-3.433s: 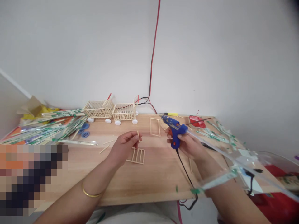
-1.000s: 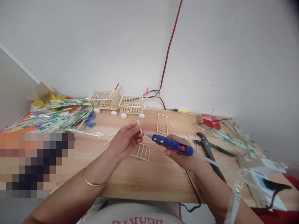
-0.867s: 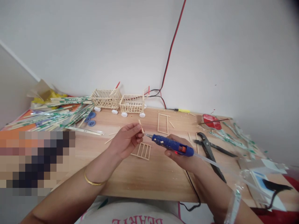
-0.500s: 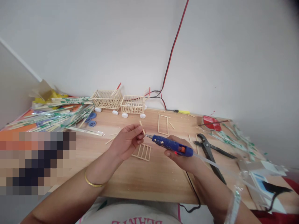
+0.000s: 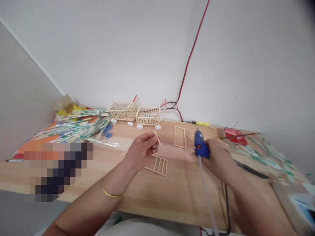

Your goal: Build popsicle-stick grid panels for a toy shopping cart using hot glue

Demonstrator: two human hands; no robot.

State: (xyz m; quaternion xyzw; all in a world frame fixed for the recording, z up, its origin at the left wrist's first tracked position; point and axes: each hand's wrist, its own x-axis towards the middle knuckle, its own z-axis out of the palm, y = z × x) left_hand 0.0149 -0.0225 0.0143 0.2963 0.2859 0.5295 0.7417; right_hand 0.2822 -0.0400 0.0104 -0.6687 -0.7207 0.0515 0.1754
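Observation:
Between the thumb and fingers of my left hand is a short wooden stick, tilted and held above the table. My right hand grips a blue hot glue gun, its nozzle facing the wall and a clear glue stick trailing from its back. Just under my left hand lies a small slatted frame of thin sticks. A plain rectangular stick frame lies farther back, between the two hands. Two small stick-built carts with white wheels stand at the back.
Wrapped chopsticks pile up at the left, beside blue discs. A yellow-handled tool lies along the wall. At right are a red container, torn wrappers and pliers, partly hidden by my arm. A black cord runs below.
My right hand has drawn the glue gun away rightward from the stick and turned its nozzle toward the wall. My left hand still holds the stick. The whole view has shifted somewhat.

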